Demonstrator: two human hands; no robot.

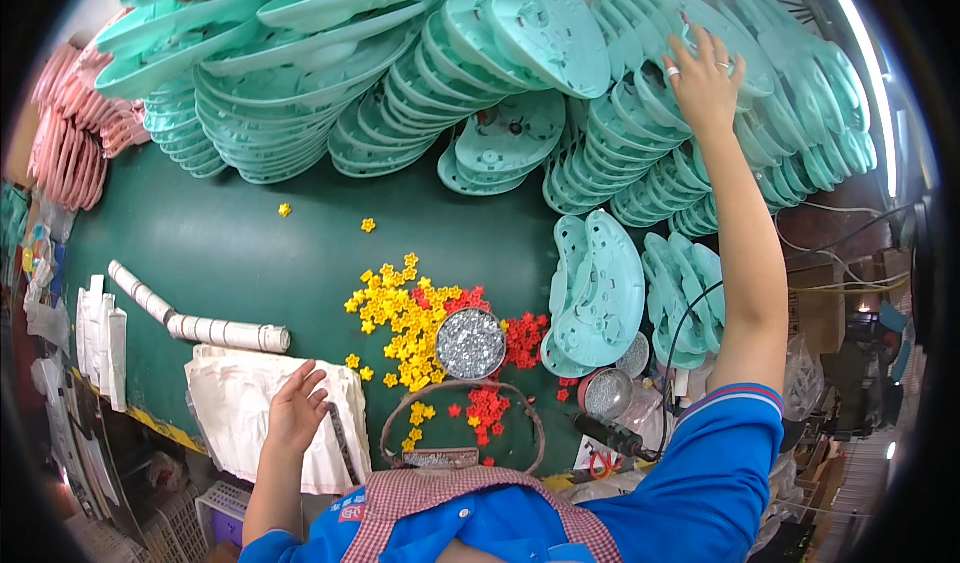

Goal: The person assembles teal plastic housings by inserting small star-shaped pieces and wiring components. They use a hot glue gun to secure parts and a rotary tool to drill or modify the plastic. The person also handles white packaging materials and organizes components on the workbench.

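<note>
My right hand [706,81] is stretched out to the far right with its fingers spread, over the stacked teal plastic shells [640,113]. Whether the fingertips touch a shell, I cannot tell. Loosely curled, with fingers apart and nothing in them, my left hand [297,405] hovers by the white cloth [232,403]. In the middle of the green table lie a heap of yellow star-shaped pieces [395,313] and some red star-shaped pieces [525,341]. Among them sits a round container of small silvery parts [470,344]. A few loose teal shells [600,293] lie to its right.
Pink shells [75,143] are stacked at the far left. A taped white roll [200,323] lies behind the cloth. Near my right arm are a black power screwdriver [607,433] with a cable, and another container of silvery parts [606,394]. A curved band [540,428] lies close to me.
</note>
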